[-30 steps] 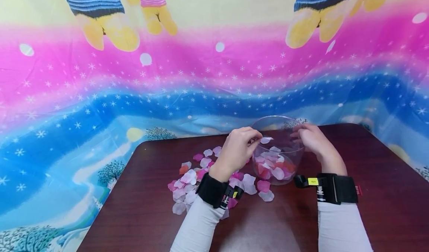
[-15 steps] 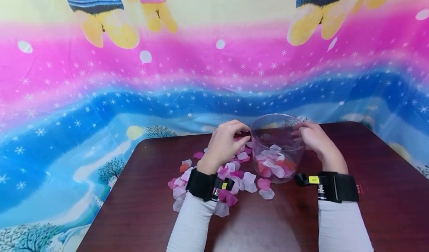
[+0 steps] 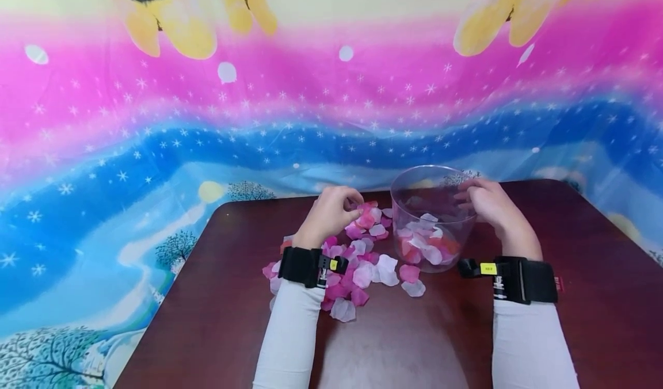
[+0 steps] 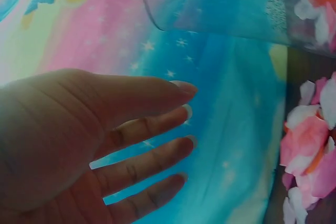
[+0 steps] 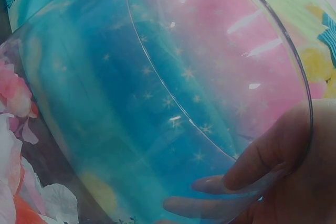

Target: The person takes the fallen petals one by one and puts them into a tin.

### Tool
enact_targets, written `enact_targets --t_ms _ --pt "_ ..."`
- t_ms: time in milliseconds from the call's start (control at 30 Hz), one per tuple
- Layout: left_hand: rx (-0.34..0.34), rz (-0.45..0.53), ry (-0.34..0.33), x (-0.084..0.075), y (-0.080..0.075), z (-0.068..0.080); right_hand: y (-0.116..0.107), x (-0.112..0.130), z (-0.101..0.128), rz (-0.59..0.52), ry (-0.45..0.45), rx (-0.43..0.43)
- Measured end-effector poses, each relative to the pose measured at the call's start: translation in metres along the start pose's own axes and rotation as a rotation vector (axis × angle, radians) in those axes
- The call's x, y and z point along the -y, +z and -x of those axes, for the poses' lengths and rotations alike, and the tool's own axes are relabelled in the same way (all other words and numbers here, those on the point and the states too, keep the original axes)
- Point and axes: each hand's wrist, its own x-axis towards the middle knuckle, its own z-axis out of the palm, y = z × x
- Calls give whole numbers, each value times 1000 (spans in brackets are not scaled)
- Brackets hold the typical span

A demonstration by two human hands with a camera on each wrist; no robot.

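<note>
On the near half of the dark wooden table [image 3: 595, 320], both white sleeves run forward from the bottom edge, each ending in a black wrist strap. Just beyond the left strap lies the scatter of petals [image 3: 357, 262], pink, white and magenta, spread between the left forearm and the clear plastic bowl [image 3: 432, 219]. The left hand [image 3: 331, 216] hovers over the far edge of that scatter, its fingertips right at a pink petal [image 3: 365, 221]; the wrist view shows the fingers [image 4: 152, 129] long and slightly spread, holding nothing. The petals lie below and to the right of those fingers, with the bowl further right again, so the left hand is the nearer one to them. The right hand [image 3: 489, 205] grips the bowl's right rim, its fingers [image 5: 252, 169] curled inside the wall. Behind hangs a bright cartoon cloth [image 3: 155, 118].
</note>
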Motion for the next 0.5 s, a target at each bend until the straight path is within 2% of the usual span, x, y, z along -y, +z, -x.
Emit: enact_targets --t_ms 233,500 --pt "96 -10 -90 6 6 -5 -2 1 -2 -4 7 4" --pt "316 -82 -210 12 21 -2 0 1 -1 -1 10 4"
